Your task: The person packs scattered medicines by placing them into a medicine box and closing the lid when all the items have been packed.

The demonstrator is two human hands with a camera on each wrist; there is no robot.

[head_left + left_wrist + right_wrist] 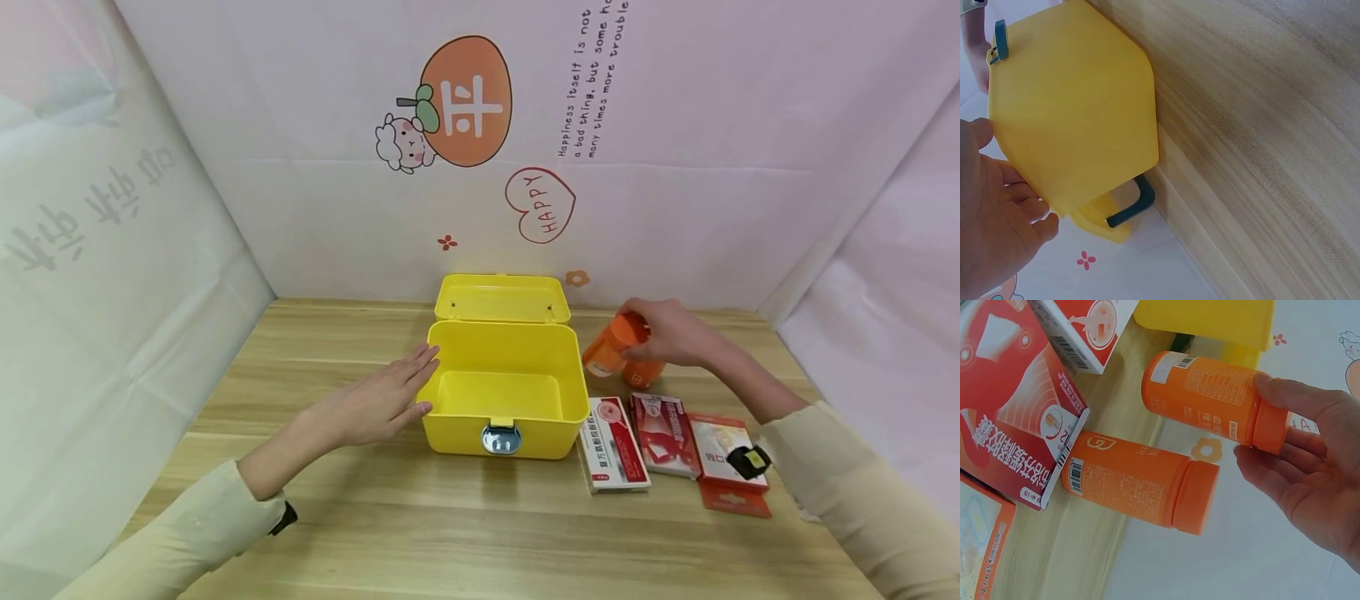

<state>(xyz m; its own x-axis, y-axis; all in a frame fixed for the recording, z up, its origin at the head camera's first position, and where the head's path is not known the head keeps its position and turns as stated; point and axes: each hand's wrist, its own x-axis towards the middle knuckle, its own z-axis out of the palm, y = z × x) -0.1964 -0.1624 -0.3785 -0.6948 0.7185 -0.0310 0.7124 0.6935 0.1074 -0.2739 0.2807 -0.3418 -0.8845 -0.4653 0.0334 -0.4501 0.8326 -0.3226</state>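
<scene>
In the head view, the orange bottle [604, 348] is just right of the yellow box [457, 437], close to its side wall, with the tabletop [450, 533] below. The right hand [675, 333] pinches it near its cap. The bottle leans: its cap points up and to the right, its bottom points down and left toward the box, and its long line runs on a slant between them. I cannot tell if the bottom touches the wood. The other bottle [643, 377] is just beside it, under the hand. The left hand [378, 404] has its fingers out straight, with the tips at the box's left edge and the thumb apart. In the left wrist view, that hand's fingers are a little bent by the box's edge and hold nothing; the orange bottle does not show. In the right wrist view, the thumb is on one side near the cap and the fingers are on the other. The bottle's long line goes almost across, cap at the right, bottom at the left. It looks like hard plastic, so I think it is stiff, light and not easy to break. The smooth round side may slip, so the cap end or the middle seems a good place to hold.
</scene>
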